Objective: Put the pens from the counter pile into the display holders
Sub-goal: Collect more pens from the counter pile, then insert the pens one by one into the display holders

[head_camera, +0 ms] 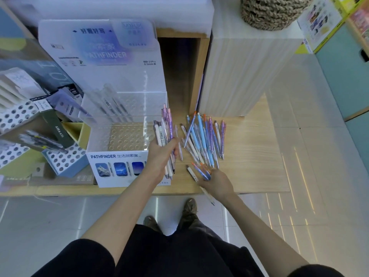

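Observation:
A loose pile of pens (205, 139), blue, white and purple, lies on the wooden counter (253, 152). My left hand (161, 154) grips a bundle of pens (165, 130), white and purple ones, just right of the clear Pathfinder display holder (119, 136), whose perforated tray holds a few pens at its back. My right hand (216, 183) is at the pile's near edge and pinches a few pens (199, 171), blue and white; one white pen pokes out under the palm over the counter edge.
Other perforated pen holders (65, 158) and stationery boxes crowd the counter's left side. A pale wooden cabinet (239, 76) with a woven basket (273, 11) stands behind the pile. Tiled floor lies below and to the right.

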The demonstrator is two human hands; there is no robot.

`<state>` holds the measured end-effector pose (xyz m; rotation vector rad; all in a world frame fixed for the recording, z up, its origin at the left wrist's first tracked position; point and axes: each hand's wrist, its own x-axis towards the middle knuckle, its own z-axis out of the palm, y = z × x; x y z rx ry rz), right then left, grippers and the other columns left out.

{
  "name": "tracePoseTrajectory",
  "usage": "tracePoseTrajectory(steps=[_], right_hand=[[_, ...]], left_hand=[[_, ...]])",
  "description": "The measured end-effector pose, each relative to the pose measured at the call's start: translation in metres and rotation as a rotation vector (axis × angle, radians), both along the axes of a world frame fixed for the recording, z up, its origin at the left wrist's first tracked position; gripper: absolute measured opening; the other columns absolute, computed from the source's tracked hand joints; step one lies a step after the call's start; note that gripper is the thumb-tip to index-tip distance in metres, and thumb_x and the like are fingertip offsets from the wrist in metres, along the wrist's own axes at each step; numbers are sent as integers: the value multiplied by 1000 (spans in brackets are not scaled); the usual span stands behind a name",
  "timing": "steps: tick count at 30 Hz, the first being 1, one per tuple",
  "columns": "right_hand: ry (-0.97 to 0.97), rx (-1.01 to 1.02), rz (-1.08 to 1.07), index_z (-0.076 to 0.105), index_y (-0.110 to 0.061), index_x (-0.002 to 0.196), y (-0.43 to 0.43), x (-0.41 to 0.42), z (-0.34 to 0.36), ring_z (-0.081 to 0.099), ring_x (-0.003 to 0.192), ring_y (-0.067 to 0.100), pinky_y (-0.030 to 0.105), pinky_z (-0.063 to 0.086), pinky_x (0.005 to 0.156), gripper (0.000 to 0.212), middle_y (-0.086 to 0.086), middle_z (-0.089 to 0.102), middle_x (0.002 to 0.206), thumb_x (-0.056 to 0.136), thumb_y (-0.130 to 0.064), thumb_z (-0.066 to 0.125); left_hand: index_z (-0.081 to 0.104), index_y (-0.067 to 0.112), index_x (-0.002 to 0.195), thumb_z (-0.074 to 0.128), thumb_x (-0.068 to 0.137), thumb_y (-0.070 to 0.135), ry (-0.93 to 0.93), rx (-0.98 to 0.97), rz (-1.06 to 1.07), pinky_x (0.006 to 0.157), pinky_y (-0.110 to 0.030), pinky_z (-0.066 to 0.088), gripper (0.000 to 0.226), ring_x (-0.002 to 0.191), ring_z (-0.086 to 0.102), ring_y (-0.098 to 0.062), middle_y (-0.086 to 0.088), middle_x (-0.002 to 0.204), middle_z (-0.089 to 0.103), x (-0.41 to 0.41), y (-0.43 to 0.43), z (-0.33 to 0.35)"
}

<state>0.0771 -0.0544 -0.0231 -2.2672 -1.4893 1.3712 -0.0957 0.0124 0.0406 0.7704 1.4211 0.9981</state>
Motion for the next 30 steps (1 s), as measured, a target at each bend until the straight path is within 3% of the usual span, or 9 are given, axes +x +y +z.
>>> tracePoseTrajectory(steps=[6,9,13,15,17,19,23,27,30], right_hand=[[-124,48,37,51,-13,70,-4,-22,-8,49,61,19,26,33,50,21,0,49,64,84,-24,63],[182,89,-140,54,-10,69,7,-28,8,43,54,17,27,35,53,22,2,45,58,84,-17,68],[720,138,-486,55,-12,72,34,-37,54,33,45,12,25,31,45,20,1,37,54,85,-11,70],[986,157,-487,55,-15,75,48,-49,80,30,43,10,20,31,43,18,-2,34,53,87,-9,67],[1098,173,-405,57,-16,76,60,-66,104,30,43,9,19,32,42,16,-3,34,51,88,-9,67],[1113,185,-336,60,-16,75,69,-87,121,31,43,10,20,33,42,15,-2,34,51,87,-10,67],[1084,219,-295,53,-18,66,80,-136,134,32,42,9,20,30,42,27,-3,35,48,87,-7,67],[1072,188,-270,61,-14,75,79,-188,134,31,43,9,19,29,42,15,-4,37,48,87,-8,66],[1095,180,-242,57,-9,82,76,-226,135,29,43,9,20,28,43,14,-5,34,48,81,-14,70]], left_hand=[[59,14,77,64,79,4,-105,-23,31,45,-22,41,11,46,45,-12,1,55,52,-20,-11,6],[61,11,81,70,82,4,-142,-61,49,43,-21,41,11,43,44,-11,1,56,53,-31,-17,12],[66,14,79,76,78,9,-176,-60,54,42,-21,42,11,42,44,-11,4,58,59,-45,-23,25],[67,13,79,80,72,15,-199,-32,75,43,-21,42,15,44,45,-11,2,62,63,-51,-26,34],[68,8,84,82,61,25,-223,-11,108,44,-20,42,32,44,46,-10,-2,67,66,-58,-27,45],[68,9,81,81,56,32,-211,15,117,43,-21,43,37,42,46,-10,0,58,62,-68,-27,54],[74,22,68,80,58,31,-191,94,102,47,-21,46,14,46,52,-9,2,57,64,-103,-23,64],[73,24,67,81,59,26,-132,91,133,47,-20,46,11,46,54,-6,3,58,65,-151,-26,66],[74,23,67,78,73,15,-89,85,102,45,-21,45,11,43,51,-10,0,55,64,-195,-34,66]])
